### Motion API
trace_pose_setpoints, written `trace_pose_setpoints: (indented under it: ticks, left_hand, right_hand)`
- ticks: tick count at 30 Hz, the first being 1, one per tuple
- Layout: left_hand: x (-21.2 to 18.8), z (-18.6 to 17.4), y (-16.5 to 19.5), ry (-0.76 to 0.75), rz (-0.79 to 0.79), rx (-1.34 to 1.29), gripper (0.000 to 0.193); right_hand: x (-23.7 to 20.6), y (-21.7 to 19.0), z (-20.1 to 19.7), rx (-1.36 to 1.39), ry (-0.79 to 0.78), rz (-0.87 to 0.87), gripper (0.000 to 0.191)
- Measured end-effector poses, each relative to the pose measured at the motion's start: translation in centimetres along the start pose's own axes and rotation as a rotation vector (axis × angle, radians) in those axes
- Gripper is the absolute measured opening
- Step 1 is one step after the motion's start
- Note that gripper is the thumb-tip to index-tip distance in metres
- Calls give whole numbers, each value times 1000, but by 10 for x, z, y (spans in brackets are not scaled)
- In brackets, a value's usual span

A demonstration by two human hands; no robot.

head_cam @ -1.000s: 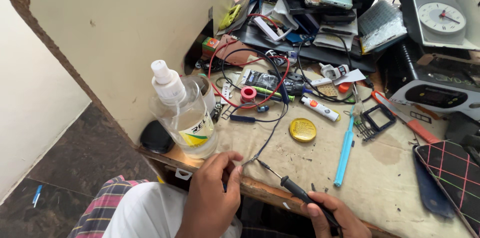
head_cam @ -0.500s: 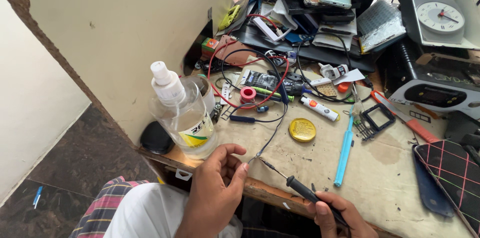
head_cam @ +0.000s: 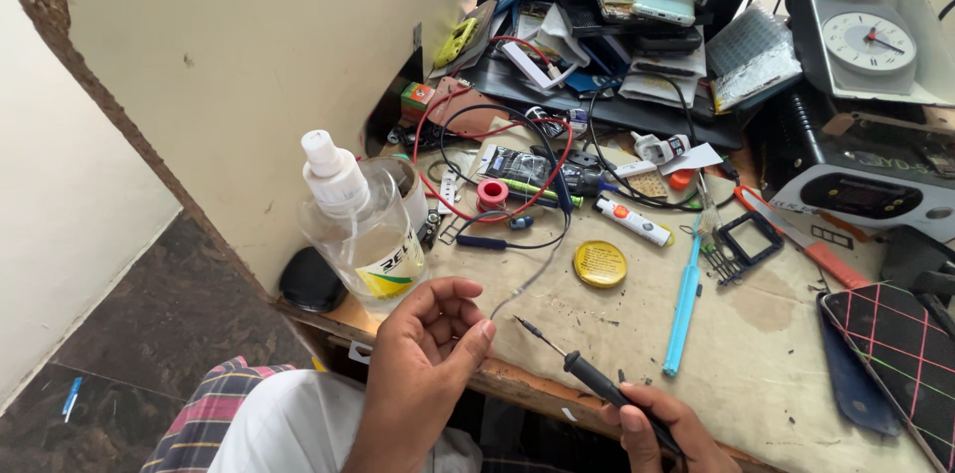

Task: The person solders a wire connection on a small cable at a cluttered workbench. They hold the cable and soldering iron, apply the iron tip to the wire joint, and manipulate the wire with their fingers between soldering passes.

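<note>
- We see a thin grey wire [head_cam: 527, 284] running up toward twelve o'clock from the table's near edge.
- At five o'clock lies our black-handled soldering iron [head_cam: 597, 385], tip pointing toward ten o'clock.

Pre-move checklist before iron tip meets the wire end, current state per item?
1. Wire pinched in left hand fingertips: ok.
2. Soldering iron gripped in right hand: ok.
3. Tip apart from the wire end: ok, a gap shows.
4. Tip hot or tinned: cannot tell.
5. Clear liquid bottle away from the tip: not ok, it stands just beyond the left hand.
6. Yellow round tin open: not ok, lid on.
</note>
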State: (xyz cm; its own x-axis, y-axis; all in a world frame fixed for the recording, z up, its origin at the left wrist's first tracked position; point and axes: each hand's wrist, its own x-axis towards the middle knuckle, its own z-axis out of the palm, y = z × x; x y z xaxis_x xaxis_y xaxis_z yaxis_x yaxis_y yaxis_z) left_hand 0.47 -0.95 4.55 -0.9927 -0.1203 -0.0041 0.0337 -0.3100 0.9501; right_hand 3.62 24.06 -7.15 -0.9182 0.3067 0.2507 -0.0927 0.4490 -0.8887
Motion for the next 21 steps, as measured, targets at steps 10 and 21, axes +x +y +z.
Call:
trace_pose_setpoints:
  ticks: [10, 21]
  left_hand:
    - [-5, -6, -6, -60, 17, -30, 26]
    - [-8, -10, -6, -47, 70, 97, 26]
  right_hand:
    - [-4, -4, 4, 27, 48, -117, 30]
    - [-5, -9, 3, -18, 36, -280, 23]
